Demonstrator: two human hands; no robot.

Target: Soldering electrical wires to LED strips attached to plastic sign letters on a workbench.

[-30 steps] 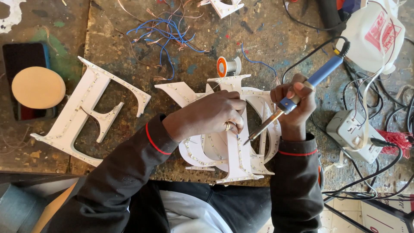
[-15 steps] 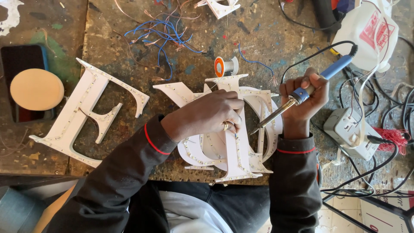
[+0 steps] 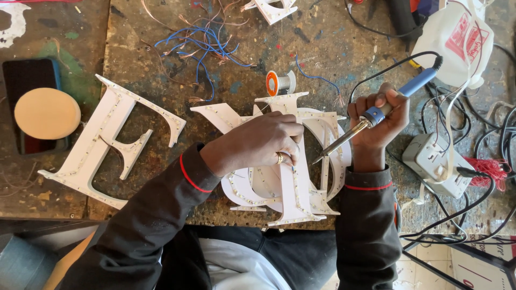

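**Soldering iron over a stack of white letters**

Iron (image 3: pixel 376 115) sits in the right hand (image 3: pixel 379 121), fingers wrapped tight round the blue grip, thumb on top. Its tip angles down-left and stops just beside the left fingertips, right at the stacked letters (image 3: pixel 293 177); can't tell if it actually touches. Left hand (image 3: pixel 263 142) lies flat on that stack, fingers together and curled over the upright stroke, ring on one finger. Letters have tiny LED dots along the edges. Just past the left knuckles there's a solder spool (image 3: pixel 279 83), and further out a tangle of blue wires (image 3: pixel 201 45). Off to the left of that wrist lies a big letter E (image 3: pixel 107 142). Right of the iron hand: a white power strip (image 3: pixel 438 164) and a plastic bag (image 3: pixel 457 35).
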